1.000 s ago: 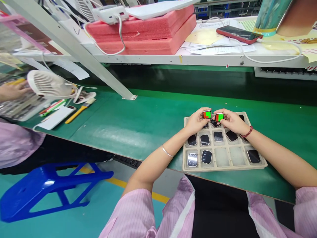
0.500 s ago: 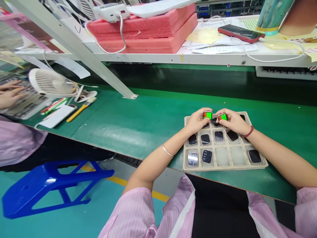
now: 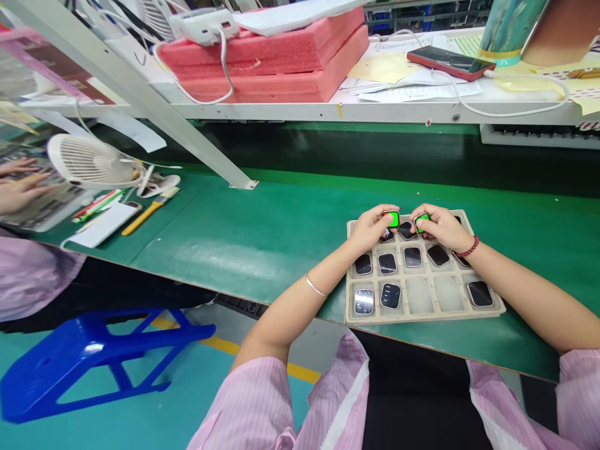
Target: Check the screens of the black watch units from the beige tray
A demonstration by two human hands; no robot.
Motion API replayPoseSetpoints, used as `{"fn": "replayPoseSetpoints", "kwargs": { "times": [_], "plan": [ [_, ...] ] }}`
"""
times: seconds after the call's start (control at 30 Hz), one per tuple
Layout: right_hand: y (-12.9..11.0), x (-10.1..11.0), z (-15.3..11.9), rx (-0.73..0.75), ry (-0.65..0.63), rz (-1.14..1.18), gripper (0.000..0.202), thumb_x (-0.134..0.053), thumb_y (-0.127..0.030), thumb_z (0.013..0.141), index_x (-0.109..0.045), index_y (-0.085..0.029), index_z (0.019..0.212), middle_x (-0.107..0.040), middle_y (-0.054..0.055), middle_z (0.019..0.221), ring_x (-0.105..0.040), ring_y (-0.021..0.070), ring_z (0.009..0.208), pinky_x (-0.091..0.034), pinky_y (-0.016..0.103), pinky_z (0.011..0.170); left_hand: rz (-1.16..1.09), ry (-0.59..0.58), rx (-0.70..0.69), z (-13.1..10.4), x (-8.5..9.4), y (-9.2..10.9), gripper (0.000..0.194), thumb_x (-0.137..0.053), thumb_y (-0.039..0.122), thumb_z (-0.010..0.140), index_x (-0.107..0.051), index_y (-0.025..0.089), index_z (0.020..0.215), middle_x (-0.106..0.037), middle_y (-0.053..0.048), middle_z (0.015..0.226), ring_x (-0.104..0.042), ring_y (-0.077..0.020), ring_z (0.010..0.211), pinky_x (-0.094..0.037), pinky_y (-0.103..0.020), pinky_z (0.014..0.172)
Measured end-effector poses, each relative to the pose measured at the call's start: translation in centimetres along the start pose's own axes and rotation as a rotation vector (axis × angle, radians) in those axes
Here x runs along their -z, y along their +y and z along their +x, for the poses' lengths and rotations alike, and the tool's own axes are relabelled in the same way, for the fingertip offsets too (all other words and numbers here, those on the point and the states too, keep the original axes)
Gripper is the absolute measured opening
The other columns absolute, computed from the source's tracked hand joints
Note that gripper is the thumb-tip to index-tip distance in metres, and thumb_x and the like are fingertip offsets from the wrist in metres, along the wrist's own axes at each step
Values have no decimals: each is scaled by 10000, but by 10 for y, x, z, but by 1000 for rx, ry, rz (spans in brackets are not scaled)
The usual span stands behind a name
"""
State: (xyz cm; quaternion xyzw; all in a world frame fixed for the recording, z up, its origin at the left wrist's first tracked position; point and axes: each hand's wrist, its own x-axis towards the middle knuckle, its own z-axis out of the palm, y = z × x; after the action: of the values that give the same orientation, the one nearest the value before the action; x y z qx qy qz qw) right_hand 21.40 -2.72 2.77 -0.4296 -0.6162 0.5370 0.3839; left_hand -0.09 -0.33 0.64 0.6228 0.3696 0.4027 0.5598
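Note:
My left hand (image 3: 370,229) is closed around a smartwatch (image 3: 392,219) whose lit screen is mostly green with a bit of red at its left edge, the thumb on its face. In my right hand (image 3: 440,226) is a second smartwatch (image 3: 422,222), also lit green, with the thumb lying over part of the screen. Both watches, without straps, are held just above the back row of a pale compartment tray (image 3: 426,317). Several dark-screened watches lie in its compartments, among them a watch showing white text (image 3: 390,295). My hands hide part of the back row.
A white fan (image 3: 87,161), a yellow-handled brush (image 3: 150,211) and a white phone-like slab (image 3: 107,225) lie to the left. Red foam blocks (image 3: 262,69) and a phone (image 3: 450,61) rest on the shelf. Another person's hand (image 3: 21,187) is at far left, above a blue stool (image 3: 75,350).
The red areas on both watch screens have given way to mostly green. My thumbs have shifted over the screens. The view has moved slightly; both hands stay over the tray.

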Motion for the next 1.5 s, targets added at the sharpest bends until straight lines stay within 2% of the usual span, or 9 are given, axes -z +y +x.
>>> {"fn": "replayPoseSetpoints", "kwargs": {
  "times": [0.13, 0.23, 0.4, 0.57, 0.7, 0.93, 1.2, 1.33, 1.5],
  "plan": [
    [1, 0, 0, -20, 7, 31, 233, -706, -346, 774, -622, -193, 929, -704, 35, 766, -532, 117, 534, -433, 244, 489, -4, 33, 45, 0, 1, 2, 352, -517, 369, 930, -649, 137, 1159, -711, -84, 965, -656, -129, 664, -479, -221, 545],
    [3, 1, 1, 5, -6, 16, 222, -696, -321, 777, -624, -196, 945, -707, 37, 787, -551, 129, 561, -449, 256, 509, 46, 39, 38, 1, 2, 3, 350, -560, 284, 883, -649, 145, 1192, -713, -72, 980, -639, -117, 632, -489, -235, 579],
    [6, 0, 2, 95, 14, -85, 210, -683, -268, 757, -624, -195, 945, -709, 33, 807, -612, 167, 655, -454, 276, 549, 46, -16, 8, 1, 2, 3, 390, -594, 241, 843, -628, 146, 1220, -717, -68, 936, -685, -161, 737, -503, -248, 627],
    [5, -2, 3, 138, 5, -97, 211, -664, -252, 747, -615, -201, 946, -710, 37, 824, -659, 200, 752, -503, 317, 649, -6, -15, 24, 2, -1, -1, 456, -591, 168, 791, -603, 144, 1246, -709, -101, 1085, -707, -167, 809, -494, -216, 594],
    [4, -2, 3, 154, -10, -76, 216, -642, -214, 730, -612, -200, 944, -712, 39, 838, -675, 205, 793, -515, 322, 693, -40, -14, 43, 2, -2, -5, 506, -593, 126, 741, -595, 147, 1246, -707, -101, 1091, -721, -191, 856, -533, -244, 662],
    [4, -1, 2, 77, 7, -38, 321, -605, -171, 693, -615, -193, 1014, -724, 56, 939, -668, 186, 735, -504, 286, 586, -81, 1, 13, 0, -4, 2, 395, -635, 130, 707, -621, 147, 1101, -712, -77, 1048, -696, -154, 825, -549, -301, 831],
    [8, 0, 3, 31, 5, -28, 364, -602, -190, 731, -630, -209, 1094, -725, 52, 918, -702, 212, 765, -526, 283, 551, -54, 13, 2, 1, -3, 2, 269, -670, 188, 733, -613, 150, 993, -686, -29, 849, -638, -121, 698, -531, -287, 753],
    [11, -1, 4, 42, 9, -63, 393, -591, -173, 719, -628, -208, 1108, -716, 51, 916, -692, 209, 756, -527, 286, 548, -16, 23, -18, 1, -3, 0, 340, -659, 136, 701, -607, 155, 1036, -690, -37, 918, -656, -141, 790, -525, -280, 773],
    [13, -1, 4, 84, 0, -45, 444, -599, -150, 702, -599, -214, 1142, -721, 65, 1027, -699, 210, 840, -582, 351, 723, 15, 22, -40, 1, -2, -1, 452, -639, 120, 691, -593, 151, 1139, -679, -62, 1019, -664, -163, 890, -527, -298, 825]
  ]
}}
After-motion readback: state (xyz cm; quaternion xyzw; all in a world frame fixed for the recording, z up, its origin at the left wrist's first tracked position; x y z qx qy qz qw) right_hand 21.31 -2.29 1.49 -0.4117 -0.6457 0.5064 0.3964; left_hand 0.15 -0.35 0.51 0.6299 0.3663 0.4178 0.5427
